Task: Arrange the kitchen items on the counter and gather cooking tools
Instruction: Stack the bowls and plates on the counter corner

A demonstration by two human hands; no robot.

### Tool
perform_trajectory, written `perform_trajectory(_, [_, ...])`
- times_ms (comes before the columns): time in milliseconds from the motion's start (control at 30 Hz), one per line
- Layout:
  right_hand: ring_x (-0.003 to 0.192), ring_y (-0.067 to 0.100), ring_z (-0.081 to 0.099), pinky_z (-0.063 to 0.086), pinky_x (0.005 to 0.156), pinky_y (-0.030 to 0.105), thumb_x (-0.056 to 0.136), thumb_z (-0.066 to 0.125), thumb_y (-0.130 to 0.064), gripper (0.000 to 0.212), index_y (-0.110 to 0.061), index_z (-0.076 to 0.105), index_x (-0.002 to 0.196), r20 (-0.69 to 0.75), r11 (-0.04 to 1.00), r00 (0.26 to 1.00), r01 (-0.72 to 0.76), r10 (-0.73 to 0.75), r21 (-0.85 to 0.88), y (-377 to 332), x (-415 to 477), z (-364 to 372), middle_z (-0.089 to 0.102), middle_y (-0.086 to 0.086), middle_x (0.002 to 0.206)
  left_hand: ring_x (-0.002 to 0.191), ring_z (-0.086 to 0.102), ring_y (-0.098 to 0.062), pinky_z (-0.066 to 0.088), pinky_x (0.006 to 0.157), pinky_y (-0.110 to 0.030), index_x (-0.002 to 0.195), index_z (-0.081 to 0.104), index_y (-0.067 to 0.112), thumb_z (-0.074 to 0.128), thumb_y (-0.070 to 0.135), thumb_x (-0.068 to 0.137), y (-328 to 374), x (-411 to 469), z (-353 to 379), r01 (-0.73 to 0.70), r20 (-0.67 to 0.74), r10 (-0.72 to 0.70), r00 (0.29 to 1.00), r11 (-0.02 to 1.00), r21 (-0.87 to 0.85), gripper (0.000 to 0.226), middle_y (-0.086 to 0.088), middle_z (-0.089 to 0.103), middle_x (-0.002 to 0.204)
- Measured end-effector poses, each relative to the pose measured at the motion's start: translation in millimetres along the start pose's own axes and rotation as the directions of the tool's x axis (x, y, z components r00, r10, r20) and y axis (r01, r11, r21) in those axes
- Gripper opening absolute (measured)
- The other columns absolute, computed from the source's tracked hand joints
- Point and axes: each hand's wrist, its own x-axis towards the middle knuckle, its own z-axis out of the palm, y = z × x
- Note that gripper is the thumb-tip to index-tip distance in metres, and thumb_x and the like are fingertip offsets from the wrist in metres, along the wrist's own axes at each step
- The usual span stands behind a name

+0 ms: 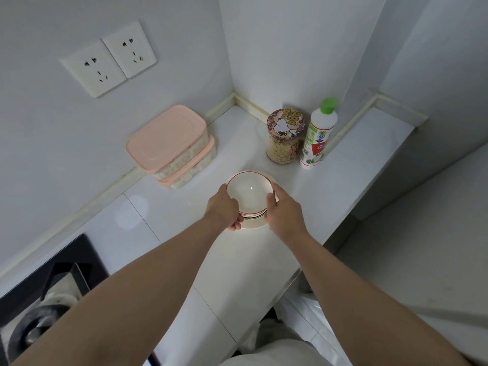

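1. Forearms are reaching in from the bottom edge toward the middle of the counter (pixel 184 207), where we are working.
2. We are gripping the stack of bowls (pixel 249 192) with both hands. The left hand (pixel 224 210) is curling its fingers round the left side of the stack. The right hand (pixel 284 212) is laying its thumb at the rim and wrapping its fingers round the right side. Neither hand is released or clenched empty.
3. The stack of bowls is sitting on a plate (pixel 253 226), which appears to be resting on the counter, near the boxes (pixel 169 138) and the jar (pixel 284 138). We cannot tell whether the plate is bearing fully on the surface.
4. We are judging the back of the counter as already arranged. The two pink-lidded boxes are lying one on the other against the left wall. The jar and the bottle (pixel 317 136) are standing upright just beside each other by the right wall.
5. We are judging the placing of the bowls as the step in hand, with their final spot not yet settled.
6. We are seeing no cooking tools on the counter, so we are treating the gathering part as not yet done. What is lying on the stove (pixel 39 286) is too blurred to name.
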Motion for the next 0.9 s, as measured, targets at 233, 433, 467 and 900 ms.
perform_trajectory(233, [0.125, 0.030, 0.057, 0.045, 0.103, 0.037, 0.106, 0.038, -0.029, 0.052, -0.022, 0.026, 0.156, 0.060, 0.997, 0.997, -0.041, 0.045, -0.063, 1, 5, 7, 0.059, 0.012, 0.138, 0.037, 0.052, -0.022, 0.044, 0.045, -0.025, 0.118, 0.046, 0.017, 0.047, 0.021, 0.097, -2, 11, 0, -0.037, -0.041, 0.045, 0.998, 0.985, 0.171, 0.021, -0.009, 0.066, 0.060])
perform_trajectory(433, [0.104, 0.023, 0.067, 0.052, 0.088, 0.034, 0.105, 0.038, -0.039, 0.036, -0.021, 0.057, 0.129, -0.091, 0.988, 0.996, 0.002, 0.013, 0.154, -16, -24, 8, 0.069, -0.004, 0.100, 0.045, 0.057, -0.024, 0.049, 0.048, -0.029, 0.135, 0.039, 0.010, 0.042, 0.048, 0.101, -15, -33, -14, -0.019, -0.142, 0.019, 0.990, 1.000, 0.002, 0.051, -0.014, 0.071, 0.071])
perform_trajectory(467, [0.093, 0.020, 0.067, 0.053, 0.082, 0.033, 0.105, 0.038, -0.040, 0.035, -0.019, 0.062, 0.118, -0.085, 0.978, 0.996, 0.026, -0.009, 0.206, -24, -32, 12, 0.068, -0.008, 0.088, 0.047, 0.057, -0.024, 0.049, 0.049, -0.028, 0.144, 0.036, 0.015, 0.042, 0.048, 0.101, -24, -49, -23, -0.024, -0.176, 0.012, 0.984, 0.997, -0.069, 0.055, -0.014, 0.071, 0.071])
perform_trajectory(900, [0.055, 0.016, 0.028, 0.023, 0.053, 0.036, 0.089, 0.049, -0.013, 0.039, -0.011, 0.025, 0.058, 0.427, 0.851, 0.736, 0.447, -0.525, 0.276, -132, -248, 139, 0.033, 0.019, 0.057, 0.032, 0.033, -0.018, 0.028, 0.038, -0.023, 0.066, 0.051, 0.008, 0.046, 0.035, 0.104, -210, -300, -132, -0.175, -0.591, -0.188, 0.785, 0.847, -0.502, 0.047, -0.008, 0.043, 0.041])
